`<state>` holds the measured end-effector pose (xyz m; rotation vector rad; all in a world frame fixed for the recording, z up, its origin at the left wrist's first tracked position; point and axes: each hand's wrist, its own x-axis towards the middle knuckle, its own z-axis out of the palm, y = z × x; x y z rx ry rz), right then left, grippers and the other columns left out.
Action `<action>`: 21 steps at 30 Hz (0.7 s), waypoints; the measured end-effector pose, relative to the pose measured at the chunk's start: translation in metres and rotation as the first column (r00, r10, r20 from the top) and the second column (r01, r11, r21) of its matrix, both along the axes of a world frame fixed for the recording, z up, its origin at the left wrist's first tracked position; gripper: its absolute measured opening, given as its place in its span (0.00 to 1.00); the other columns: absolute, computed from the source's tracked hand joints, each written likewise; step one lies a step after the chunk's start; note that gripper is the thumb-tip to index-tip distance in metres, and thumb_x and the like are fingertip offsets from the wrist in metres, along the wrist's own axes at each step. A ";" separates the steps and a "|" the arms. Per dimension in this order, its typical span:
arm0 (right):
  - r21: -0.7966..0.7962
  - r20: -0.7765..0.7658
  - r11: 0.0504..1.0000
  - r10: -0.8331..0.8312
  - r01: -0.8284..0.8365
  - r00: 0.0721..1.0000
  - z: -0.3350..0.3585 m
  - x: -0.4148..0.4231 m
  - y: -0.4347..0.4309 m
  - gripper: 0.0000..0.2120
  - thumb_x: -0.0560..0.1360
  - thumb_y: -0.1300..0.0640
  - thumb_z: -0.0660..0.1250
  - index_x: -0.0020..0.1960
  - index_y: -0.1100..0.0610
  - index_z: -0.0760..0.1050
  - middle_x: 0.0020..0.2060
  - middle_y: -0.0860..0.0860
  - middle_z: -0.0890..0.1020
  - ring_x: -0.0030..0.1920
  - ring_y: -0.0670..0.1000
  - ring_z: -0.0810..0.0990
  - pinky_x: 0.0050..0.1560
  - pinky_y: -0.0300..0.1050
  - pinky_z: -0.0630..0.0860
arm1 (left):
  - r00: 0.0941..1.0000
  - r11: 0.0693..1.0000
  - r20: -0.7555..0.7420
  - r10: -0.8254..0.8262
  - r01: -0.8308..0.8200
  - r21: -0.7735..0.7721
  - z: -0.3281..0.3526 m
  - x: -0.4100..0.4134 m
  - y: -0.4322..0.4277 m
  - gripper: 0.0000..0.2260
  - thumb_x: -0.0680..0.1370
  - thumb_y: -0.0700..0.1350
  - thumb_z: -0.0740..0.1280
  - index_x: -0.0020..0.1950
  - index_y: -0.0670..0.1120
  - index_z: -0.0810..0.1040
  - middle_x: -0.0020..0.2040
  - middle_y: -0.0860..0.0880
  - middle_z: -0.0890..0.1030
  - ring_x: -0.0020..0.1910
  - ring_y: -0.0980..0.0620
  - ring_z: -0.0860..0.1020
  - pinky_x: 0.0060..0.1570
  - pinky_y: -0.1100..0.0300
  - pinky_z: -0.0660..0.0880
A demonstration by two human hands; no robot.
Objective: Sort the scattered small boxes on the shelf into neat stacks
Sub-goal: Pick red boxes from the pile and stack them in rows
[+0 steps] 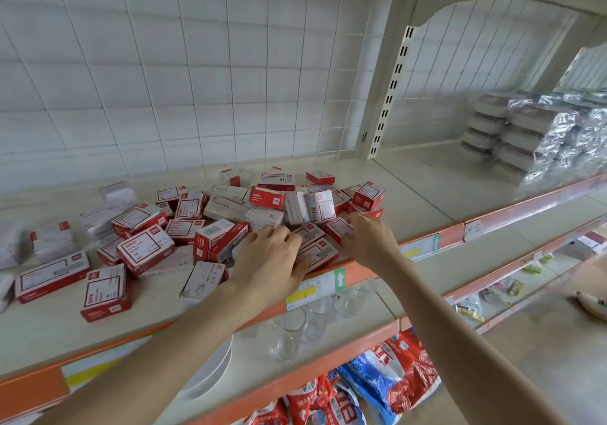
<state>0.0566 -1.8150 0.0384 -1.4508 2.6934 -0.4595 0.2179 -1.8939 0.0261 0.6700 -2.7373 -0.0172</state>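
Several small red-and-white boxes (266, 198) lie in a loose heap on the cream shelf (414, 194), spreading from the left end to the middle. My left hand (267, 260) lies palm down at the front of the heap. Its fingers are curled over one flat box (320, 255) by the shelf edge, with the thumb against that box's front side. My right hand (368, 240) reaches in from the right, and its bent fingertips pinch the end of a red-and-white box (336, 227) just behind that one. What lies under the left palm is hidden.
A white wire grid backs the shelf, and a slotted upright (391, 89) divides the bays. Plastic-wrapped packs (532, 135) are stacked at the far right. An orange price rail (361, 272) runs along the front edge. Below stand glasses (289, 336), white plates (210, 372) and red-blue bags (394, 378).
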 end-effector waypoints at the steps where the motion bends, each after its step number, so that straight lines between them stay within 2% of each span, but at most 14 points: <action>1: 0.005 -0.020 1.000 0.017 -0.017 1.000 0.001 0.000 0.004 0.10 0.77 0.59 0.58 0.54 0.64 0.70 0.50 0.56 0.79 0.45 0.54 0.77 0.39 0.42 0.73 | 1.000 1.000 0.005 0.007 -0.007 0.004 -0.001 -0.002 -0.001 0.15 0.78 0.53 0.58 0.58 0.46 0.74 0.56 0.49 0.75 0.57 0.48 0.73 0.54 0.56 0.69; 3: -0.020 -0.027 0.998 0.056 -0.057 0.998 0.004 0.000 0.010 0.10 0.78 0.61 0.56 0.56 0.64 0.69 0.51 0.56 0.79 0.44 0.53 0.76 0.35 0.37 0.68 | 1.000 0.999 -0.023 0.004 -0.003 0.054 0.001 -0.006 0.000 0.17 0.78 0.55 0.57 0.62 0.47 0.71 0.59 0.50 0.74 0.59 0.50 0.72 0.56 0.58 0.68; 5: -0.073 -0.020 0.991 0.113 -0.114 0.993 0.010 0.003 0.016 0.12 0.78 0.61 0.57 0.60 0.64 0.67 0.52 0.57 0.79 0.45 0.54 0.76 0.36 0.39 0.68 | 0.997 0.992 -0.072 -0.010 0.019 0.125 0.005 -0.013 0.001 0.19 0.78 0.55 0.58 0.66 0.48 0.69 0.62 0.50 0.74 0.60 0.50 0.72 0.55 0.58 0.69; 6: -0.099 -0.015 0.983 0.154 -0.155 0.988 0.013 0.005 0.018 0.14 0.78 0.61 0.58 0.63 0.63 0.66 0.54 0.58 0.79 0.49 0.55 0.76 0.41 0.40 0.71 | 0.996 0.984 -0.093 -0.015 0.032 0.176 0.009 -0.015 0.000 0.21 0.78 0.55 0.60 0.68 0.48 0.67 0.64 0.49 0.73 0.61 0.50 0.72 0.55 0.58 0.69; 9: -0.104 0.009 0.955 0.281 -0.279 0.960 0.022 0.008 0.025 0.22 0.78 0.62 0.59 0.71 0.61 0.59 0.61 0.57 0.74 0.61 0.56 0.71 0.56 0.43 0.69 | 0.991 0.950 -0.118 -0.065 0.098 0.296 0.023 -0.021 -0.006 0.31 0.75 0.53 0.67 0.74 0.46 0.60 0.69 0.47 0.68 0.65 0.49 0.70 0.59 0.56 0.69; 11: -0.084 0.030 0.940 0.333 -0.329 0.943 0.025 0.012 0.027 0.24 0.78 0.63 0.57 0.72 0.59 0.56 0.64 0.56 0.72 0.64 0.54 0.67 0.60 0.45 0.69 | 0.986 0.915 -0.122 -0.117 0.155 0.373 0.031 -0.022 -0.012 0.32 0.72 0.49 0.71 0.73 0.47 0.63 0.68 0.48 0.70 0.64 0.50 0.71 0.59 0.58 0.68; 13: -0.127 0.029 0.925 0.365 -0.358 0.931 0.024 0.016 0.027 0.24 0.78 0.63 0.57 0.72 0.59 0.56 0.63 0.57 0.71 0.64 0.54 0.66 0.60 0.44 0.68 | 0.976 0.899 -0.145 -0.160 0.205 0.387 0.034 -0.021 -0.017 0.25 0.70 0.46 0.73 0.66 0.47 0.72 0.61 0.49 0.76 0.58 0.51 0.75 0.53 0.62 0.70; 16: -0.258 0.067 0.906 0.363 -0.335 0.930 0.022 0.021 0.024 0.24 0.77 0.64 0.60 0.71 0.59 0.59 0.62 0.57 0.73 0.62 0.54 0.70 0.57 0.40 0.70 | 0.972 0.919 -0.174 -0.161 0.212 0.334 0.033 -0.014 -0.019 0.20 0.70 0.46 0.73 0.62 0.46 0.75 0.56 0.49 0.79 0.53 0.52 0.77 0.47 0.63 0.71; 19: -0.379 0.254 0.903 0.311 -0.201 0.916 0.018 0.021 0.019 0.26 0.74 0.65 0.64 0.70 0.59 0.62 0.62 0.55 0.74 0.61 0.51 0.73 0.60 0.37 0.69 | 0.973 0.949 -0.206 -0.104 0.159 0.273 0.030 -0.006 -0.021 0.22 0.72 0.48 0.71 0.65 0.47 0.73 0.59 0.50 0.78 0.55 0.52 0.76 0.48 0.61 0.72; 21: -0.397 0.371 0.909 0.284 -0.125 0.884 0.014 0.024 0.015 0.22 0.73 0.66 0.64 0.66 0.59 0.67 0.59 0.53 0.77 0.58 0.49 0.76 0.59 0.38 0.73 | 0.967 0.960 -0.244 -0.075 0.136 0.244 0.028 -0.002 -0.021 0.22 0.72 0.49 0.71 0.65 0.46 0.73 0.59 0.50 0.78 0.54 0.51 0.77 0.49 0.59 0.74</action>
